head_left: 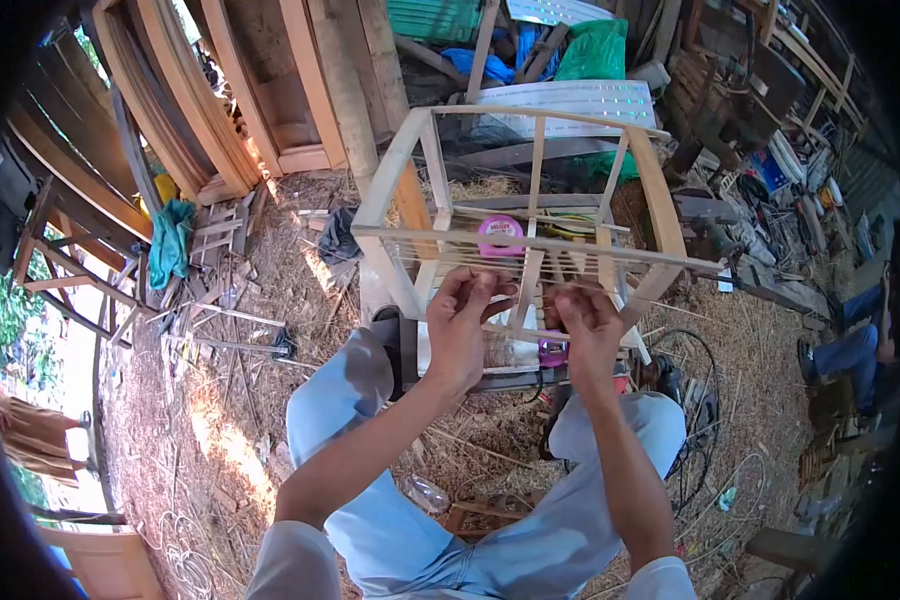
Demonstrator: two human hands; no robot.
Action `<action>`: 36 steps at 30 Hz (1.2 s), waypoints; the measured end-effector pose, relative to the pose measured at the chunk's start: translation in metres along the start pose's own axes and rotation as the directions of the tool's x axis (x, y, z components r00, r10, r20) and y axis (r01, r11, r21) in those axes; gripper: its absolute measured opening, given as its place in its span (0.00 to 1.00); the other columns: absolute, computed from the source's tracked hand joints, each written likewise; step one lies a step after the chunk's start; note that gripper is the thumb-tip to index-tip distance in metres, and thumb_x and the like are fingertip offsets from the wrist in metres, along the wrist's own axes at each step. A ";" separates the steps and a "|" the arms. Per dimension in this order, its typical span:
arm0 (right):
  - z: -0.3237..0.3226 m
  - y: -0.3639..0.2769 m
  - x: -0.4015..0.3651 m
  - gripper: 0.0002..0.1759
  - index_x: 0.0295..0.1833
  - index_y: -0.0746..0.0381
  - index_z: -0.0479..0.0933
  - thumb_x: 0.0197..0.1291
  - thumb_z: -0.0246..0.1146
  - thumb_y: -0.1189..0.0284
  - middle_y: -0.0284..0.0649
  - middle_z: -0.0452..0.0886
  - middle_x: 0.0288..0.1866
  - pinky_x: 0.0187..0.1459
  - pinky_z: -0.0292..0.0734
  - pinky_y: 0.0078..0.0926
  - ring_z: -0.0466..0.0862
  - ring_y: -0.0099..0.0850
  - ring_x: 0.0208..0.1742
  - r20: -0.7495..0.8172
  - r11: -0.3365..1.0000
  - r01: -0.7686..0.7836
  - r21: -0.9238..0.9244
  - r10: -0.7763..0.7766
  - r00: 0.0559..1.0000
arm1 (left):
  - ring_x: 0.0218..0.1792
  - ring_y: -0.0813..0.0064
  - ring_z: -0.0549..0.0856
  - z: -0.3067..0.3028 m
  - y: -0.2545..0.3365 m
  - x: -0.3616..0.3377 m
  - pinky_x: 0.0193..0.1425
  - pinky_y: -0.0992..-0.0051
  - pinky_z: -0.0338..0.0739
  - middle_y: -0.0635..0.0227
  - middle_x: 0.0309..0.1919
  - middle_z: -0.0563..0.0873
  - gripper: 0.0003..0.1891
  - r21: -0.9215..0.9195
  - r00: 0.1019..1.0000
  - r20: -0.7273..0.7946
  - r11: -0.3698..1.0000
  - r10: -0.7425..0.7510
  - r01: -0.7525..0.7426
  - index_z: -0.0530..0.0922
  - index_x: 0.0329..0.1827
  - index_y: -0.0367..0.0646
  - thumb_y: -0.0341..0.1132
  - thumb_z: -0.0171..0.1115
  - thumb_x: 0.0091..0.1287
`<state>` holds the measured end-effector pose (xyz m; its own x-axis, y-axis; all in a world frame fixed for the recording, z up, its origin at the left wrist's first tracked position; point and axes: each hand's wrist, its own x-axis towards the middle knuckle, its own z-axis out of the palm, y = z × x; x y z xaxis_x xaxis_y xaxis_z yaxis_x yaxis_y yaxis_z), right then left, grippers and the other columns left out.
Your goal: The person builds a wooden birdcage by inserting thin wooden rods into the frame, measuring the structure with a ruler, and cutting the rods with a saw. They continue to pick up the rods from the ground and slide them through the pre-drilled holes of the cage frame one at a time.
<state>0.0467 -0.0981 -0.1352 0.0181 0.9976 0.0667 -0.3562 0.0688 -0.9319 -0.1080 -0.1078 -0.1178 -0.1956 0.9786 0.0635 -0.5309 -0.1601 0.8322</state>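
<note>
A light wooden chair frame (385,190) stands in front of my knees. Several thin pale strands (560,262) run sideways along its near rail (540,243). Below that rail my left hand (460,325) is closed, thumb and forefinger pinched at a thin strand. My right hand (588,330) has its fingers curled at the same level, a short gap to the right, with a strand stretching between the two. What lies inside the right fingers is partly hidden. Behind the strands sits a round pink container (500,235). A purple object (553,348) shows between my wrists.
Wooden door frames (190,100) lean at the back left. A green cloth (171,243) hangs over scrap wood at left. Shavings and offcuts cover the ground (210,400). A dark cable loop (705,380) lies right of my knee. Another person's blue-clothed leg (850,350) is at far right.
</note>
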 end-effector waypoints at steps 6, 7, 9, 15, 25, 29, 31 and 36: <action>0.020 0.035 -0.017 0.12 0.49 0.66 0.77 0.64 0.65 0.71 0.36 0.81 0.39 0.40 0.72 0.19 0.75 0.21 0.36 -0.157 0.914 0.262 -0.310 -0.321 0.934 | 0.40 0.75 0.84 -0.001 -0.001 0.001 0.44 0.75 0.78 0.65 0.39 0.84 0.14 0.061 0.993 0.090 0.996 -0.078 0.072 0.75 0.46 0.38 0.41 0.62 0.70; 0.019 0.042 -0.012 0.13 0.51 0.66 0.76 0.64 0.65 0.71 0.36 0.81 0.40 0.40 0.72 0.19 0.75 0.21 0.36 -0.033 0.905 0.250 -0.344 -0.277 0.960 | 0.39 0.77 0.84 0.000 -0.004 0.001 0.42 0.78 0.77 0.66 0.38 0.85 0.13 0.063 0.994 0.084 0.996 -0.068 0.063 0.75 0.46 0.39 0.41 0.61 0.70; 0.017 0.049 -0.006 0.14 0.52 0.65 0.76 0.64 0.65 0.71 0.35 0.81 0.41 0.40 0.72 0.20 0.75 0.21 0.36 0.074 0.890 0.237 -0.390 -0.226 0.971 | 0.37 0.78 0.83 -0.001 -0.004 -0.001 0.40 0.78 0.77 0.66 0.37 0.85 0.12 0.078 0.998 0.048 0.996 -0.049 0.045 0.76 0.45 0.39 0.39 0.61 0.71; 0.025 0.031 -0.007 0.11 0.47 0.65 0.76 0.63 0.65 0.71 0.36 0.79 0.36 0.30 0.71 0.21 0.73 0.22 0.31 -0.053 0.820 0.251 -0.514 -0.322 0.945 | 0.34 0.78 0.82 -0.019 0.009 0.011 0.39 0.78 0.75 0.68 0.38 0.84 0.08 0.086 0.999 0.001 0.996 -0.036 0.036 0.77 0.44 0.43 0.38 0.59 0.71; 0.067 0.020 -0.031 0.14 0.55 0.66 0.77 0.68 0.59 0.71 0.37 0.80 0.35 0.23 0.71 0.17 0.74 0.18 0.24 0.047 0.943 0.079 -0.324 -0.068 0.997 | 0.27 0.80 0.81 -0.025 0.032 0.006 0.31 0.81 0.75 0.65 0.35 0.85 0.10 0.197 0.991 -0.064 0.971 -0.121 0.131 0.78 0.45 0.38 0.37 0.61 0.71; 0.099 0.009 -0.019 0.15 0.55 0.64 0.76 0.67 0.61 0.70 0.34 0.80 0.38 0.21 0.69 0.17 0.72 0.16 0.22 -0.015 0.985 -0.126 0.115 0.129 0.992 | 0.26 0.82 0.80 -0.046 0.051 0.009 0.31 0.82 0.73 0.66 0.33 0.85 0.10 0.393 0.990 -0.085 0.909 -0.116 0.140 0.80 0.44 0.36 0.35 0.62 0.69; 0.106 0.014 -0.015 0.12 0.51 0.65 0.77 0.66 0.63 0.70 0.35 0.81 0.37 0.22 0.71 0.18 0.72 0.17 0.22 -0.009 0.938 -0.165 0.304 0.176 0.984 | 0.26 0.84 0.80 -0.053 0.063 0.007 0.32 0.83 0.73 0.67 0.32 0.85 0.10 0.581 0.995 -0.072 0.808 -0.066 0.096 0.80 0.44 0.35 0.34 0.63 0.68; 0.114 0.030 -0.008 0.08 0.46 0.69 0.78 0.64 0.63 0.76 0.39 0.83 0.40 0.30 0.78 0.20 0.78 0.21 0.28 -0.052 0.950 -0.034 0.311 0.053 0.997 | 0.37 0.79 0.82 -0.075 0.098 0.015 0.41 0.81 0.76 0.65 0.37 0.84 0.11 0.902 0.991 0.000 0.428 0.136 -0.058 0.77 0.47 0.35 0.28 0.65 0.64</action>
<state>-0.0704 -0.1050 -0.1229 0.0476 0.9989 -0.0012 -0.6295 0.0290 -0.7765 -0.2251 -0.1187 -0.0766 -0.2660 0.9478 0.1757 0.5276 -0.0094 0.8494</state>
